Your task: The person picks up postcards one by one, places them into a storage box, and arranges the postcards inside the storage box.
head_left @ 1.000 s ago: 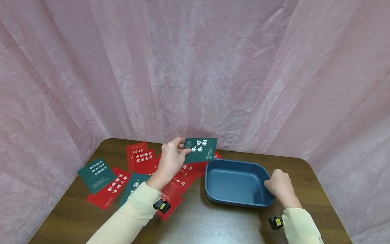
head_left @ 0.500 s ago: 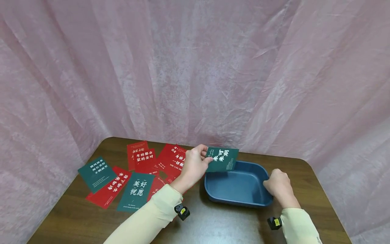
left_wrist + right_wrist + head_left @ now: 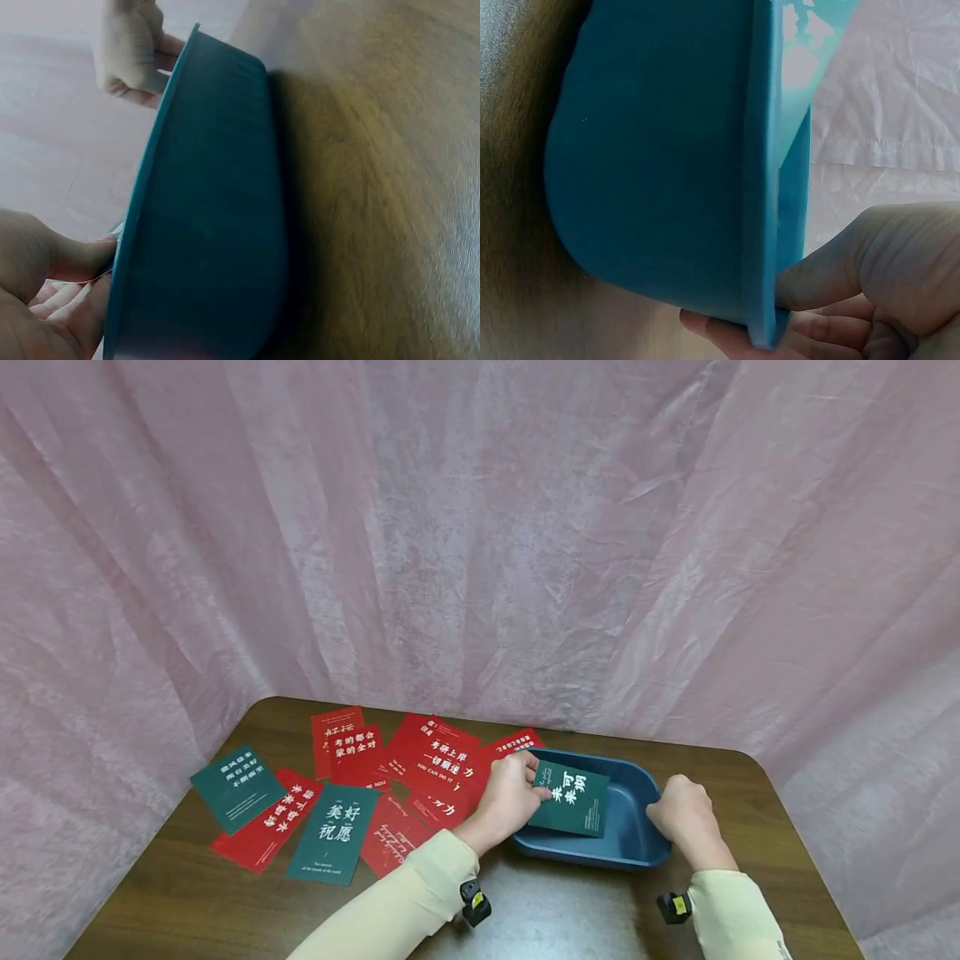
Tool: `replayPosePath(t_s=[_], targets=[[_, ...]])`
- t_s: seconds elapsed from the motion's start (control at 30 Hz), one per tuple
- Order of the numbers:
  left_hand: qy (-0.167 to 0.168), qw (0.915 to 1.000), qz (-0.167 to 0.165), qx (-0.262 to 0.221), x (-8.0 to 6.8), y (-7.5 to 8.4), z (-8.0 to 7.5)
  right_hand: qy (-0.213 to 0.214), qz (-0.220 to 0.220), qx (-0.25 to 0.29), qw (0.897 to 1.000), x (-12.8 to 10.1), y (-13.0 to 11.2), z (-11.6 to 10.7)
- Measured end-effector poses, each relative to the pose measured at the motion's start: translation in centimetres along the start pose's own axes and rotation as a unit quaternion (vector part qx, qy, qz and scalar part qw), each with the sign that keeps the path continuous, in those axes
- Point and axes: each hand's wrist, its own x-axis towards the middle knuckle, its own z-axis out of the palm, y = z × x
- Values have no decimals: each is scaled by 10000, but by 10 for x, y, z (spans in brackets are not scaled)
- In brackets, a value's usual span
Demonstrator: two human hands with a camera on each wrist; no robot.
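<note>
My left hand (image 3: 507,800) pinches a dark green card (image 3: 572,817) with white writing by its left edge, thumb on top. The card lies tilted over the blue plastic bin (image 3: 630,843), its right part inside the rim. In the right wrist view the card (image 3: 810,67) slants down past the bin's rim. My right hand (image 3: 686,818) grips the bin's right end, with the thumb (image 3: 825,281) inside the rim and fingers below it outside. In the left wrist view the bin's side wall (image 3: 202,202) hides most of the card.
Left of the bin, red cards (image 3: 450,752) overlap in a loose spread on the wooden table (image 3: 187,893). Two more green cards lie there, one near the front (image 3: 333,839) and one at far left (image 3: 238,789). A pink curtain (image 3: 480,543) hangs behind the table.
My left hand has carried the green card rightward from above the red cards and lowered it into the bin's opening. The right hand and bin have stayed nearly still.
</note>
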Motion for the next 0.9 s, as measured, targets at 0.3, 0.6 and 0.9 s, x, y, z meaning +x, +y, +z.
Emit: replayPosePath(t_s=[0.3, 0.6, 0.9], targets=[[-356, 9922, -103, 1194, -5, 0, 12, -17, -161, -91, 9998, -1, 0, 0], [-393, 9811, 349, 1861, -6, 0, 18, -10, -44, -62, 10000, 0, -1, -1], [-449, 9492, 613, 3054, -5, 0, 29, 34, -6, -97, 9999, 1, -1, 1]])
